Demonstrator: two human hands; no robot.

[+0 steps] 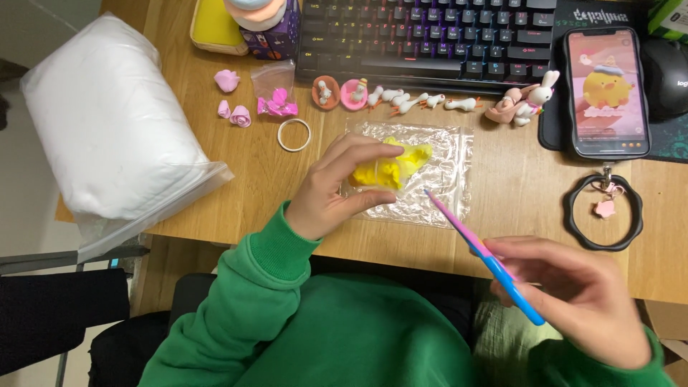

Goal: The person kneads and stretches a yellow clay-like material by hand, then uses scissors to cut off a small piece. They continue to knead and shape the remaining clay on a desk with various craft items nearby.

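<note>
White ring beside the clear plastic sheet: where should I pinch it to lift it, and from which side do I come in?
The white ring lies flat on the wooden desk, so come from above and pinch its thin band, one fingertip inside the hole, one outside. Its near-left arc looks best: the pink pieces sit just behind it and the left hand with the yellow clay is to its right.

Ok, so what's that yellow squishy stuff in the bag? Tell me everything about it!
The yellow lump looks like soft modelling clay, bright and lumpy, with folds and bumps rather than a neat shape. It sits inside a clear, crinkly plastic bag lying flat on the wooden desk. The left hand pinches it through the bag, fingers curled over its near side. The pointed pink tip of the tool in the right hand hovers close beside it, not touching.
</note>
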